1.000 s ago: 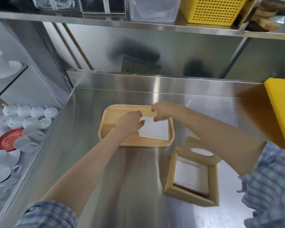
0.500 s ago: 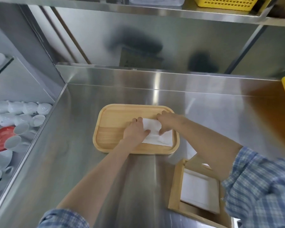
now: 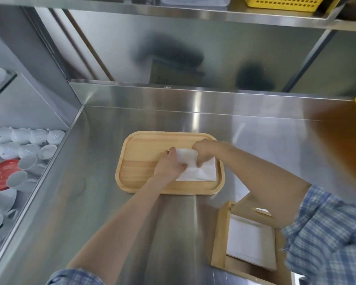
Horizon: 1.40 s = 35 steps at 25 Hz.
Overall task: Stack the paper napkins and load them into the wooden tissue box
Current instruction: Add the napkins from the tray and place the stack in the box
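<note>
Napkins lie white on the right half of the wooden tray, which sits flat on the steel counter. We have both hands on them. Our left hand presses down at the stack's left edge, thumb and fingers pinched on the top sheets. Our right hand grips the far right corner, fingers curled under, and the upper sheets curve up between the two hands while the lower ones stay flat on the tray. Both hands are closed on paper, a short gap between them.

Near our right elbow, on the counter just in front of the tray's near right corner, the wooden tissue box stands open with white napkins already inside; its lid with the oval slot leans at the far side, partly hidden by our forearm. We wear blue plaid sleeves rolled back.

Off the counter's left edge, white cups and small jugs crowd a lower surface beside a red plate. A yellow basket sits on the shelf above.
</note>
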Motion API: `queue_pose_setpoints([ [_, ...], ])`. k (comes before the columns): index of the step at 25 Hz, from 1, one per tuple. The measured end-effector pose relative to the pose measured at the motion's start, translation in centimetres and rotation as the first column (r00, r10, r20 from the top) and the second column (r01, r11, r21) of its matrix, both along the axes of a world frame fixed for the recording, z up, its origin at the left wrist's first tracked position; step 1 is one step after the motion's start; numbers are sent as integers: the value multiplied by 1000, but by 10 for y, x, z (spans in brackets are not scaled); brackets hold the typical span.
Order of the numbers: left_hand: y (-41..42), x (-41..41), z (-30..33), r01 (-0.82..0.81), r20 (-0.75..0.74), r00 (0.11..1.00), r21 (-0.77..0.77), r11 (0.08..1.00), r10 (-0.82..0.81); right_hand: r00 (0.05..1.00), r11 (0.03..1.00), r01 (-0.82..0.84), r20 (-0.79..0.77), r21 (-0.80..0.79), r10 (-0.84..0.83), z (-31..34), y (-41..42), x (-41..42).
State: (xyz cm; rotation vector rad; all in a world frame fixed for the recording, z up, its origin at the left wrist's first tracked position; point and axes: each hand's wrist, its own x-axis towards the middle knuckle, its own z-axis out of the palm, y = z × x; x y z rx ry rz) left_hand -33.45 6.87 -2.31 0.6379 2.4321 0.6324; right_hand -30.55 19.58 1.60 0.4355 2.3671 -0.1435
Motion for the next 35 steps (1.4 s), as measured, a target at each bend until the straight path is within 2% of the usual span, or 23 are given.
queue_pose_setpoints([
  [6, -19, -2, 31, -111, 107, 990, 181, 977, 93, 978, 990, -4, -205, -141, -25, 46, -5, 12],
  [12, -50, 22, 83, -149, 207, 977, 466, 872, 57, 928, 969, -24, -366, -248, -71, 106, -29, 47],
  [15, -71, 43, 102, -233, 295, 952, 538, 810, 78, 901, 943, -14, -414, -332, -132, 128, -46, 73],
  [19, -102, 73, 111, -282, 461, 887, 567, 774, -14, 878, 907, -2, -434, -422, -200, 141, -65, 120],
  [22, -113, 99, 112, -284, 482, 876, 579, 764, -40, 842, 836, 42, -432, -547, -325, 136, -75, 159],
  [27, -121, 140, 111, -262, 518, 840, 651, 712, -164, 716, 757, 76, -492, -649, -494, 118, -80, 220],
  [32, -117, 174, 103, -322, 573, 796, 673, 666, -193, 530, 471, 127, -342, -873, -776, 89, -82, 277],
  [35, -113, 193, 98, -350, 596, 787, 643, 681, -158, 388, 391, 185, -299, -902, -872, 75, -84, 297],
])
